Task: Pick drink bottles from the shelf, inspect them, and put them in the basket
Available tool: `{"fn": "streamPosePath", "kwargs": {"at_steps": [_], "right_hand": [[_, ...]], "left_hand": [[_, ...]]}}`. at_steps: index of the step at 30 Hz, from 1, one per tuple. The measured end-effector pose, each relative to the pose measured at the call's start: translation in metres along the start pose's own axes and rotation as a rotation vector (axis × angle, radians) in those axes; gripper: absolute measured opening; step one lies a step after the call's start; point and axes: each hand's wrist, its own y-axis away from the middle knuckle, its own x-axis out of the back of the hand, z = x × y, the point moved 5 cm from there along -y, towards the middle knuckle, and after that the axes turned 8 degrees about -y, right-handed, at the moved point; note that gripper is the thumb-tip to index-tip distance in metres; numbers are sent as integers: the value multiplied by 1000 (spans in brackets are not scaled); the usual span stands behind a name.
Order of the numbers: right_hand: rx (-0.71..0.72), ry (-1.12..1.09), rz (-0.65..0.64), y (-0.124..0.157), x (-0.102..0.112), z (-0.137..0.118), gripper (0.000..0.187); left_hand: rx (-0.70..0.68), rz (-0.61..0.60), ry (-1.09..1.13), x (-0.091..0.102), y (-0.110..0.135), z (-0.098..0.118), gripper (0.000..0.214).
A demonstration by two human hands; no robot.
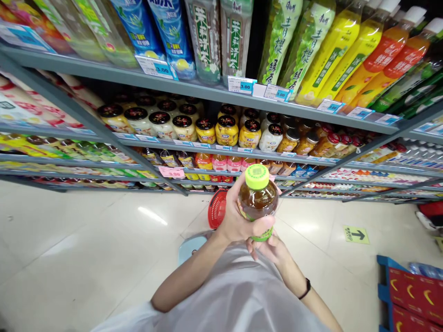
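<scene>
A tea bottle with a lime-green cap and amber-brown liquid is held in front of my body, its cap tilted up toward me. My left hand wraps round its side, thumb across the front, covering much of the label. Under it, my right hand has its fingers curled at the green-labelled base; part of that hand is hidden behind the left one. A black band circles my right wrist. Beyond the bottle, jars with black lids line a shelf.
Upper shelf holds tall drink bottles with price tags. A red basket and a light-blue object are on the floor by my body. Red cartons sit on a blue pallet at right. A yellow-green arrow sign marks the floor.
</scene>
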Motion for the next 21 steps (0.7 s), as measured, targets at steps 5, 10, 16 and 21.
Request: {"fn": "streamPosePath", "kwargs": {"at_steps": [5,10,16,21], "right_hand": [[-17,68,12,-1,-2,-3,58],[-34,107,98,-7,-1,-4,70],[-28,105,115,-11,0,-1,69],[-29,78,104,-15,2,-1,73]], "left_hand": [[53,-6,21,3,-2,-3,74],[83,32,3,11,-5,-7,73],[97,56,3,17,-5,-9,70],[90,77,5,21,-5,-9,75]]}}
